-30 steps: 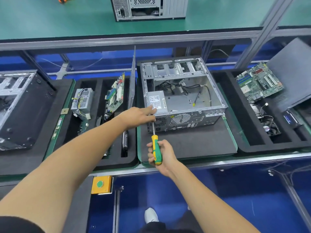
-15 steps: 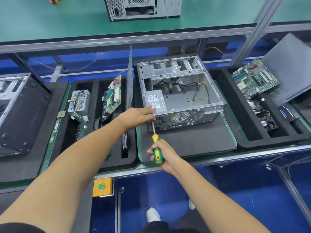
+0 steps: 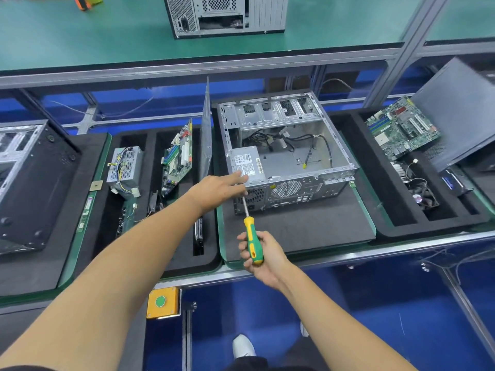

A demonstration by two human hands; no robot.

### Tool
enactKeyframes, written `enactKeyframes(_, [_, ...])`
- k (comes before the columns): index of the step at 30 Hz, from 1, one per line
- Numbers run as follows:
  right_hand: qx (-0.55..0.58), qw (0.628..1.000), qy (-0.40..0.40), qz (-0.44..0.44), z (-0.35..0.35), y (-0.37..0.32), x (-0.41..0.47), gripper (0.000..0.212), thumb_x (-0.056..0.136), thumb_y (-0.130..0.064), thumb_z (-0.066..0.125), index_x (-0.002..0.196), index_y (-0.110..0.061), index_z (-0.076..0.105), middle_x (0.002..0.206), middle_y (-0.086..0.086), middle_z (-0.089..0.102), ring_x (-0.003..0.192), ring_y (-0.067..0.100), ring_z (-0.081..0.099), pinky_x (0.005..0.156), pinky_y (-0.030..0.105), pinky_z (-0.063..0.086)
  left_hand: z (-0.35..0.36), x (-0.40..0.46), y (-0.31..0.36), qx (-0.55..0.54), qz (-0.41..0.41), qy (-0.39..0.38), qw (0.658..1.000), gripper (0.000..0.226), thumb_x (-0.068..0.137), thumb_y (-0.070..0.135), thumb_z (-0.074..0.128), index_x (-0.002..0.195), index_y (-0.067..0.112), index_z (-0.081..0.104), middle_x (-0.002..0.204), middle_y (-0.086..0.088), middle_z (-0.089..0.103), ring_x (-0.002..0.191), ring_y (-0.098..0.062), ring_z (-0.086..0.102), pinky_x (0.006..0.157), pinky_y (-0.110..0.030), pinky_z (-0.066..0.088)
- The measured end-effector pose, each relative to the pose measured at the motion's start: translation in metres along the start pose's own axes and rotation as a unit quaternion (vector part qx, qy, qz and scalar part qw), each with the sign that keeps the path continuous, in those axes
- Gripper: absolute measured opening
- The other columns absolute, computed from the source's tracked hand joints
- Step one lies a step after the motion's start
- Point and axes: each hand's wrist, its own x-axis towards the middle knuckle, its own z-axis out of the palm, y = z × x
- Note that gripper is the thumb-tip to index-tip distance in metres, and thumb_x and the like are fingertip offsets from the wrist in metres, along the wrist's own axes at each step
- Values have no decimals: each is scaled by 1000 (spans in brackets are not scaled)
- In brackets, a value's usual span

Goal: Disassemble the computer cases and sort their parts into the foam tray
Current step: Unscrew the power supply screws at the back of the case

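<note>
change: against the frames a moment earlier, almost nothing moved. Left hand is at the same case corner, screwdriver tip at the same spot on the rear panel; only the view shifted a little. Reads as a screw mid-removal, not finished.
step: likely backing out a screw that holds the power supply point(image 3: 247, 164) to the rear of the open computer case point(image 3: 286, 153). Power supply not yet out.
left hand point(image 3: 218, 189): fingers nearly straight, laid on the near-left top corner of the case, tips touching the power supply's label side. Pressing to steady it, gripping nothing.
right hand point(image 3: 261, 254): closed round the green-and-yellow handle of the screwdriver point(image 3: 251, 241). Shaft runs up and away from this hand to the rear panel, just under the left hand's fingers. Tip contact is hidden by those fingers.
case: directly ahead of both hands, on the flat black pad of the worktop.
foam tray point(image 3: 160, 204): under and beyond the left forearm; already holds another power supply unit, a board on edge and a side panel.
progress: this case looks mostly stripped, only cables and the power supply left inside.
risk: loose screw could drop inside the case.
</note>
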Motion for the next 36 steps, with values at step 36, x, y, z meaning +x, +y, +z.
enactKeyframes(36, [14, 998, 30, -46, 23, -11, 18, 19, 72, -20, 52, 80, -4, 59, 64, 6, 51, 49, 17, 46, 47, 25, 41, 8, 1, -1, 1, -31, -9, 999, 32, 91, 1, 73, 120, 15, 67, 150, -4, 55, 137, -28, 55, 73, -47, 61])
